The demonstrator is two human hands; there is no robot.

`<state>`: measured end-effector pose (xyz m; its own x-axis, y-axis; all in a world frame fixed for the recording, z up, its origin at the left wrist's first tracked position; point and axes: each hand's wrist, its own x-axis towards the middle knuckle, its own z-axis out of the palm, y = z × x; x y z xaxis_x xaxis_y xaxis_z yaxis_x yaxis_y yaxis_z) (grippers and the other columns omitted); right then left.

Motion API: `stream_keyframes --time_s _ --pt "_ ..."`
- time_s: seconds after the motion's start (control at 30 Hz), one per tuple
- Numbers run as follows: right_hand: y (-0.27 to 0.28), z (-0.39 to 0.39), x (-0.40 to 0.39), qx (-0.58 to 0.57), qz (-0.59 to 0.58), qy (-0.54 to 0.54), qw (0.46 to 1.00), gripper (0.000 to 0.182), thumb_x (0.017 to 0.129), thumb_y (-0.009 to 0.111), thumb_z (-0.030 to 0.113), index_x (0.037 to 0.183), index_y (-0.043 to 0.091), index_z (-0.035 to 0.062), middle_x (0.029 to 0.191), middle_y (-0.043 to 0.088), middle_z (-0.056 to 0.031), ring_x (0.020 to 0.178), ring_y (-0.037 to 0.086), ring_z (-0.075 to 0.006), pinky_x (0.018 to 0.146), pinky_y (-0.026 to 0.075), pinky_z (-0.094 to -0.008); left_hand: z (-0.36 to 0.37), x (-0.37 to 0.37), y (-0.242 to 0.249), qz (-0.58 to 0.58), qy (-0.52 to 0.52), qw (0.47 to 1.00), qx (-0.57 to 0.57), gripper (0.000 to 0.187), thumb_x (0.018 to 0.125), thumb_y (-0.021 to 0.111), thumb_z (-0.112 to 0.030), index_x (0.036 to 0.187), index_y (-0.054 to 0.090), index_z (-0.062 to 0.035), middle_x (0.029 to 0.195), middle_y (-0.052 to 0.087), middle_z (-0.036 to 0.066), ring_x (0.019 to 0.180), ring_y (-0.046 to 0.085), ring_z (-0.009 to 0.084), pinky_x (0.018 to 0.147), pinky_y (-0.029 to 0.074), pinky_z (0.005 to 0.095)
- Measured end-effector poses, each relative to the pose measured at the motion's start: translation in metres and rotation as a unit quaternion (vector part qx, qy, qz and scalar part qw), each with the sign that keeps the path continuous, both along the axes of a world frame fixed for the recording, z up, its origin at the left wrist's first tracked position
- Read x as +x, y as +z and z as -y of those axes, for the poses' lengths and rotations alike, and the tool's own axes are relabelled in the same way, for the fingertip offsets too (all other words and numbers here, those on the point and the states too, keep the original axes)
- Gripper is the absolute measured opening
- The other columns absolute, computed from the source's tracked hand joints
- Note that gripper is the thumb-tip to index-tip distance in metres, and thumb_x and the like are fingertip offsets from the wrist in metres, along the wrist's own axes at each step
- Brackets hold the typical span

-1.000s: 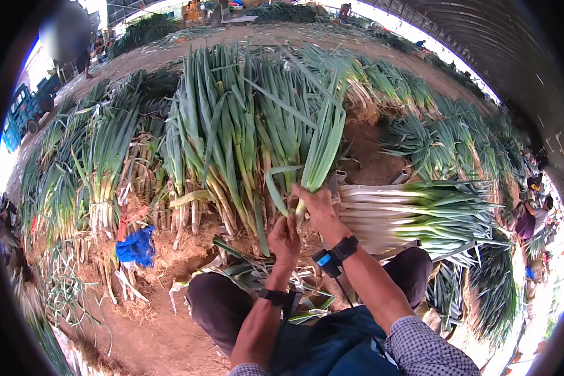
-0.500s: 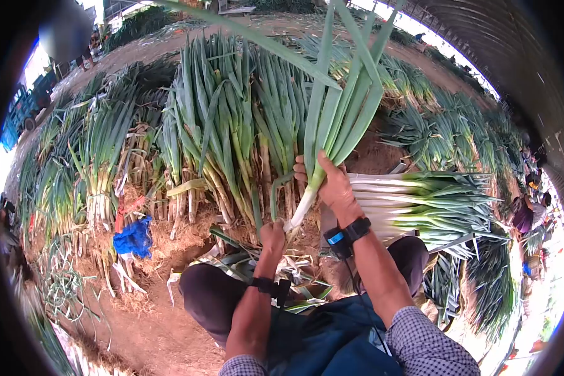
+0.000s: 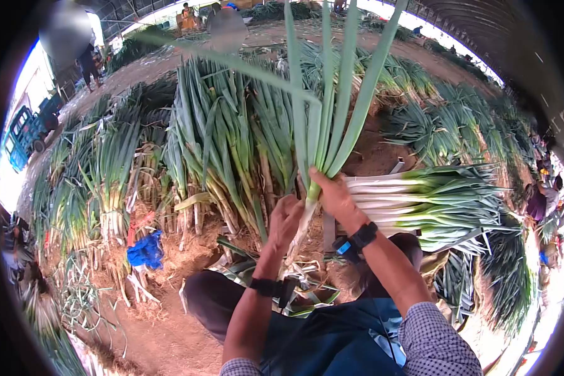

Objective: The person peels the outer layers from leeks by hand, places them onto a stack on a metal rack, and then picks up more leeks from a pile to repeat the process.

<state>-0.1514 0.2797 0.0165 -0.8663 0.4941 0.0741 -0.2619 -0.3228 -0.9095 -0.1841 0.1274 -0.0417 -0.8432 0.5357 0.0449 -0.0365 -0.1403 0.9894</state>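
My right hand (image 3: 333,195) is wrapped round a large green onion (image 3: 323,141) just below where its leaves fan out. The onion stands nearly upright, leaves up, its white stalk slanting down toward my lap. One bent leaf reaches far to the upper left, blurred. Close beside the stalk is my left hand (image 3: 285,219), fingers curled and pinched together. What lies between those fingertips is hidden from me. To the right of my right hand, a neat stack of cleaned green onions (image 3: 388,197) lies with white ends toward me and leaves pointing right.
Bundles of untrimmed green onions (image 3: 210,138) stand in front and to the left. Stripped leaves (image 3: 307,294) litter the ground between my knees. A blue bag (image 3: 145,250) lies at left. A blue cart (image 3: 28,135) and a person (image 3: 88,62) are farther back.
My left hand has moved up from the stalk's root end to beside my right hand. The onion has turned more upright, and my right hand sits slightly lower in view.
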Motion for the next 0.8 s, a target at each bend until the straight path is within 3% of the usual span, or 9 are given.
stream_keyframes --time_s 0.07,0.2,0.3,0.43,0.47,0.53,0.67,0.77,0.8 --pt "-0.014 0.007 -0.001 0.016 0.0 -0.032 0.999 0.031 0.089 0.078 0.019 0.113 0.071 0.001 0.104 0.071 -0.0034 0.087 0.062 -0.0091 0.075 0.051 -0.0274 -0.016 0.0 0.001 0.07 -0.064 0.991 0.089 0.035 0.098 0.062 -0.023 0.121 0.062 0.003 0.106 0.064 0.003 0.097 0.057 0.0108 0.082 0.046 0.0257" --pt "-0.033 -0.004 0.004 0.027 -0.004 0.0 1.0 0.033 0.094 0.071 0.021 0.118 0.066 -0.001 0.104 0.071 -0.0085 0.09 0.068 -0.0178 0.08 0.056 -0.0316 -0.018 0.003 -0.015 0.081 -0.103 0.987 0.095 0.032 0.093 0.056 -0.011 0.12 0.062 0.0041 0.098 0.066 0.002 0.084 0.057 0.0084 0.075 0.045 0.0239" --pt "-0.022 -0.01 0.012 -0.034 0.005 0.053 0.998 0.033 0.094 0.071 0.021 0.118 0.065 -0.0015 0.103 0.071 -0.0087 0.09 0.068 -0.0179 0.08 0.055 -0.0316 -0.021 0.002 -0.036 0.151 -0.114 0.976 0.109 0.034 0.092 0.055 -0.009 0.123 0.062 0.004 0.097 0.066 0.002 0.081 0.057 0.009 0.073 0.046 0.0246" --pt "-0.021 -0.018 0.014 -0.042 0.015 0.036 0.998 0.033 0.095 0.07 0.022 0.117 0.065 -0.0013 0.1 0.071 -0.0088 0.088 0.068 -0.0181 0.077 0.056 -0.0316 -0.015 0.013 -0.007 0.15 -0.07 0.983 0.075 0.037 0.098 0.059 -0.015 0.129 0.059 0.0061 0.107 0.067 0.007 0.089 0.06 0.0099 0.078 0.048 0.0238" --pt "-0.023 -0.018 0.014 -0.063 0.005 0.027 0.998 0.032 0.093 0.073 0.023 0.114 0.067 0.0004 0.096 0.07 -0.0056 0.083 0.065 -0.0153 0.073 0.053 -0.0305 -0.019 0.016 0.003 0.146 -0.067 0.984 0.078 0.034 0.099 0.061 -0.018 0.124 0.062 0.0049 0.102 0.067 0.005 0.085 0.059 0.0083 0.076 0.047 0.0234" --pt "-0.027 -0.017 0.013 -0.106 -0.015 0.01 0.994 0.03 0.09 0.078 0.026 0.107 0.071 0.0036 0.088 0.067 0.0007 0.075 0.06 -0.0095 0.065 0.049 -0.0284 -0.021 0.012 -0.011 0.121 -0.081 0.988 0.044 0.034 0.101 0.06 -0.022 0.123 0.063 0.0036 0.095 0.067 0.003 0.079 0.058 0.0082 0.07 0.046 0.0237" --pt "-0.024 -0.022 0.023 -0.134 -0.013 0.028 0.99 0.03 0.09 0.078 0.026 0.109 0.07 0.0044 0.088 0.067 0.0007 0.075 0.06 -0.0102 0.064 0.049 -0.0286 -0.023 0.013 -0.025 0.05 -0.056 0.997 -0.016 0.029 0.102 0.06 -0.022 0.115 0.066 0.0024 0.084 0.065 0.0 0.071 0.056 0.0073 0.062 0.044 0.0229" --pt "-0.031 -0.021 0.02 -0.176 0.003 0.036 0.984 0.03 0.089 0.079 0.026 0.109 0.07 0.0051 0.089 0.067 -0.0001 0.075 0.062 -0.0113 0.063 0.05 -0.0292 -0.024 0.015 -0.029 -0.101 0.007 0.981 -0.167 0.025 0.098 0.056 -0.018 0.105 0.069 0.0036 0.073 0.064 0.009 0.068 0.058 0.0132 0.062 0.048 0.0333" --pt "-0.028 -0.021 0.024 -0.182 0.022 0.034 0.983 0.03 0.089 0.079 0.026 0.109 0.07 0.0055 0.09 0.067 -0.0002 0.075 0.062 -0.0116 0.063 0.05 -0.0297 -0.028 0.017 -0.032 -0.135 0.042 0.98 -0.137 0.022 0.095 0.055 -0.013 0.098 0.068 0.0038 0.068 0.06 0.012 0.067 0.058 0.0142 0.062 0.048 0.0346"
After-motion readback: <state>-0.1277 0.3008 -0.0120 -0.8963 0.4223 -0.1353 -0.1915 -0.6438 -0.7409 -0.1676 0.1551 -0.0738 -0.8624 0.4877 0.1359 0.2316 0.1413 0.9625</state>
